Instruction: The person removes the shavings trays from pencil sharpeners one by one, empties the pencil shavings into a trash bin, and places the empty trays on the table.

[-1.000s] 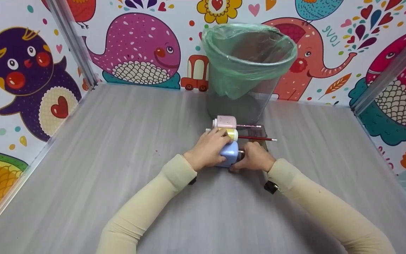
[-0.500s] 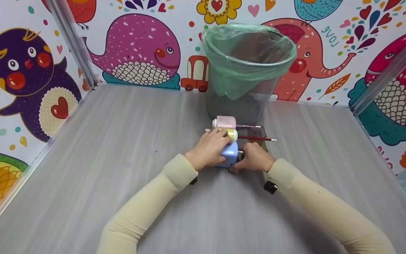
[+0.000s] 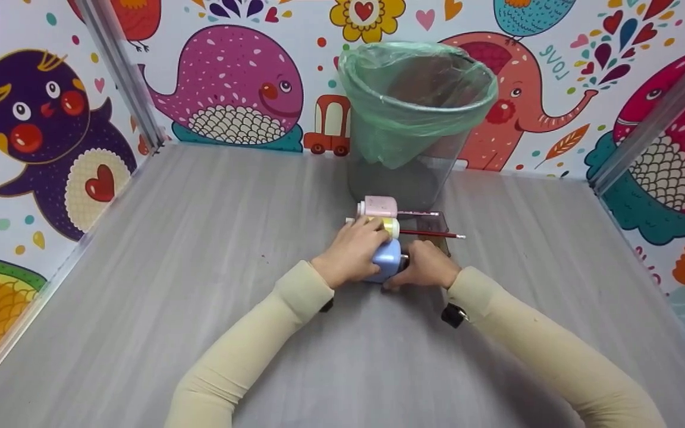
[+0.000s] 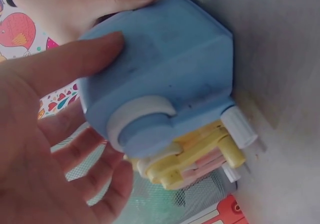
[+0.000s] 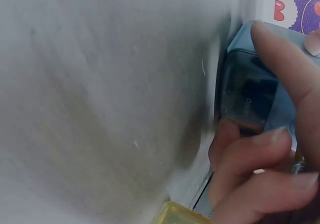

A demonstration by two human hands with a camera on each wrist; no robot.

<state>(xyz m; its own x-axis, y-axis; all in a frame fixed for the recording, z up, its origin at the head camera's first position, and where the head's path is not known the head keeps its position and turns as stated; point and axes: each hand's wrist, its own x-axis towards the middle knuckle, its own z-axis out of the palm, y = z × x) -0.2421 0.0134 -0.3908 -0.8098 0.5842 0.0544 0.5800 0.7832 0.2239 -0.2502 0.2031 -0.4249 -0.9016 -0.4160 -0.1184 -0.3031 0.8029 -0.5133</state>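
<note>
My left hand (image 3: 351,252) holds a blue pencil sharpener (image 3: 387,261), its thumb (image 4: 102,51) on the blue body and its other fingers reaching over the far side. My right hand (image 3: 429,264) is at the front of that sharpener, with thumb and curled fingers around its dark see-through shavings drawer (image 5: 247,88). Behind it stand a yellow pencil sharpener (image 3: 391,226) and a pink pencil sharpener (image 3: 380,205), side by side. A red pencil (image 3: 434,233) sticks out of the yellow one, and a patterned pencil (image 3: 418,213) out of the pink one. The blue sharpener's crank handle (image 4: 239,127) faces left.
A mesh bin (image 3: 402,181) lined with a green bag (image 3: 402,134) stands right behind the sharpeners. A translucent dark piece (image 3: 431,222) lies under the pencils, and a yellow translucent corner (image 5: 180,215) shows in the right wrist view. Printed walls border the grey table (image 3: 200,208).
My right hand has shifted very slightly left, closer to the blue sharpener's front. The left hand and the other sharpeners look the same; the head view has drifted a little.
</note>
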